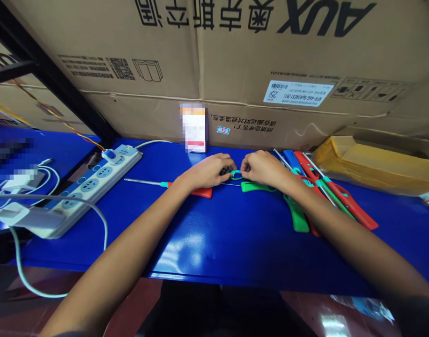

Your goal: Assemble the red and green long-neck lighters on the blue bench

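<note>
My left hand [214, 169] is closed, its fingers curled round a small black part with a teal ring [236, 175]. Just to the right, my right hand [261, 164] is closed too, fingertips pinched at the ring's edge; what they grip is hidden. Below both hands lies a green lighter handle [255, 186], with a thin metal rod to its left. Partly covered by my left forearm is a red long-necked lighter [202, 192], its metal tube pointing left. A pile of red, green and blue long-necked lighters [351, 201] lies beside and beneath my right forearm.
A white power strip [84, 187] with plugs and cables runs along the left of the blue tabletop [186, 248]. A lit phone [195, 128] leans against a big cardboard box [235, 70] at the back. An open yellow-taped carton [372, 161] stands at the right.
</note>
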The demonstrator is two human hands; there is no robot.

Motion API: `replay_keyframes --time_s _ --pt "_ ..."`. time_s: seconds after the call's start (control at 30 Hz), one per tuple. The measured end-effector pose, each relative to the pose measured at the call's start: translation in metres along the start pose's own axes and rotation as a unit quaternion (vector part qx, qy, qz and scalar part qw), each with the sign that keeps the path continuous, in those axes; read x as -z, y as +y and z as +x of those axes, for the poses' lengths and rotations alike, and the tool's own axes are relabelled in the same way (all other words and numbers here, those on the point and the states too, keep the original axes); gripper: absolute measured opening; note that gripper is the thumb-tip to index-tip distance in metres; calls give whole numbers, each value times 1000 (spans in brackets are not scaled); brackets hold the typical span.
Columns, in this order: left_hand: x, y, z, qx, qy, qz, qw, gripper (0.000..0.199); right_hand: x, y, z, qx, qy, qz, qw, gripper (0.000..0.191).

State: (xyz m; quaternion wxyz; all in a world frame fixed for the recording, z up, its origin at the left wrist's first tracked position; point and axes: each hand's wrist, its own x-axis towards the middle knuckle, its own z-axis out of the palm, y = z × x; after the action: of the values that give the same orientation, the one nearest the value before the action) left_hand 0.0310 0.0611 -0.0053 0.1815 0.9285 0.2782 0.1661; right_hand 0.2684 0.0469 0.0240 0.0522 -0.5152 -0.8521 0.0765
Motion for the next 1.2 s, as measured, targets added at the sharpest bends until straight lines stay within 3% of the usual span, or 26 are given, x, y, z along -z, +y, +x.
replay_keyframes --time_s 0.1,0.23,0.5,0.7,1.2 --pt "0 0 0 0 4 -3 1000 21 -2 2 0 23 -2 -9 1000 13" --pt "1 1 0 -2 10 -10 1000 22 -3 13 5 56 -19 54 997 11" --pt "2 1 0 5 2 13 1000 24 -3 27 9 51 -38 151 987 15" --pt "1 8 2 28 -2 57 998 24 -2 33 11 63 -48 146 986 25" --pt "2 16 4 61 -2 85 995 13 0 26 8 59 -44 179 981 22"
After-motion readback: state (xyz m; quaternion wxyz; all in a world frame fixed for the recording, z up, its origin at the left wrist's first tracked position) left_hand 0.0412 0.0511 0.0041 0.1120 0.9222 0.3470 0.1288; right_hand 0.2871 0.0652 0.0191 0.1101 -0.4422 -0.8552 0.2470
